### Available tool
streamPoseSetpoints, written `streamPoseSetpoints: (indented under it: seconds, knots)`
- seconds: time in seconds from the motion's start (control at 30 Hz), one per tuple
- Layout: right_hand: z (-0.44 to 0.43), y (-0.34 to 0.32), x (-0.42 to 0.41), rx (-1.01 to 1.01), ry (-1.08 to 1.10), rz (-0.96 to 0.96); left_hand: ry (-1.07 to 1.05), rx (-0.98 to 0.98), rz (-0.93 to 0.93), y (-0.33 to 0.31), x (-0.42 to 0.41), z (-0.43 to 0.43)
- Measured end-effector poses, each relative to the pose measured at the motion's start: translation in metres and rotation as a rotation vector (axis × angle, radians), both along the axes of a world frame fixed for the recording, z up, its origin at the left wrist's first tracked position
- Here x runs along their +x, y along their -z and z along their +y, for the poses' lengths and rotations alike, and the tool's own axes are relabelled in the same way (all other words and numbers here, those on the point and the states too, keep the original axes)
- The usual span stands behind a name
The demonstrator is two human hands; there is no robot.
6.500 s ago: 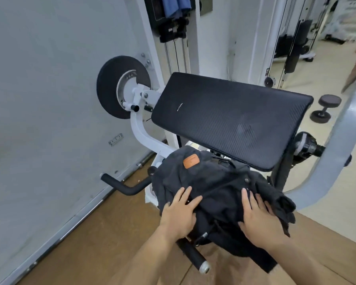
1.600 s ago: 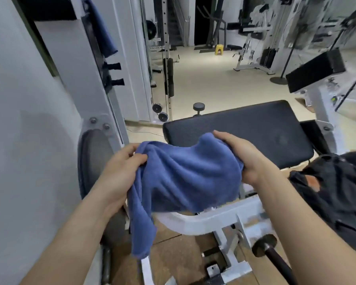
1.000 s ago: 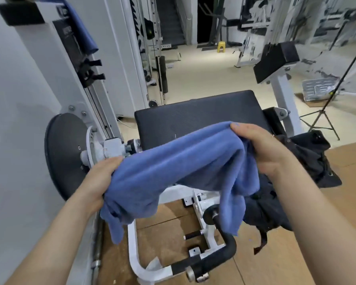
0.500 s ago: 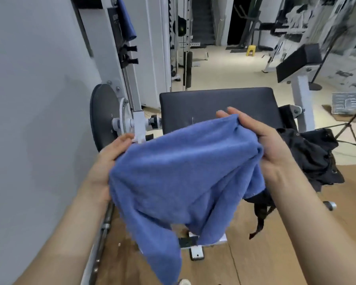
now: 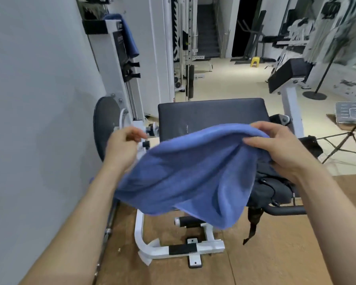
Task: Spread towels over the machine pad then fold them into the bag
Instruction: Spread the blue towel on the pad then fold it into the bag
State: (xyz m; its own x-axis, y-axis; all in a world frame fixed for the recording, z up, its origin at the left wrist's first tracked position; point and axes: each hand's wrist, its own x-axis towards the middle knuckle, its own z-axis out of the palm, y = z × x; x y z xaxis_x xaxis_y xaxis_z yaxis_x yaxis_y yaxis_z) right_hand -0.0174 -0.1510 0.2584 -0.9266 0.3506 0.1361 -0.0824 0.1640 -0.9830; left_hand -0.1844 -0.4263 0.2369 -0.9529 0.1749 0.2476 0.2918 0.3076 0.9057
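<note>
Watching the head view, I see the blue terry-cloth towel (image 5: pixel 189 177) held in the air in front of the black rectangular vinyl machine pad (image 5: pixel 212 114), not yet on it. The black fabric bag (image 5: pixel 271 190) shows below the right hand (image 5: pixel 284 149). I judge the towel may land bunched or slide off, since only one side is surely held. The right hand pinches its top edge, thumb under fingers. The left hand (image 5: pixel 123 149) is curled at the far side; whether it grips cloth I cannot tell.

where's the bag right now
In the head view the bag sits right of centre, below the pad's right end, partly hidden behind the towel and the right hand.
</note>
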Motion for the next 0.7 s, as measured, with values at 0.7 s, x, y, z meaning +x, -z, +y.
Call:
streamPoseSetpoints:
  seconds: [0.7]
  knots:
    - [0.209,0.032,-0.051,-0.279,-0.338,-0.146,0.276,0.445,-0.015,-0.072,0.017,0.306]
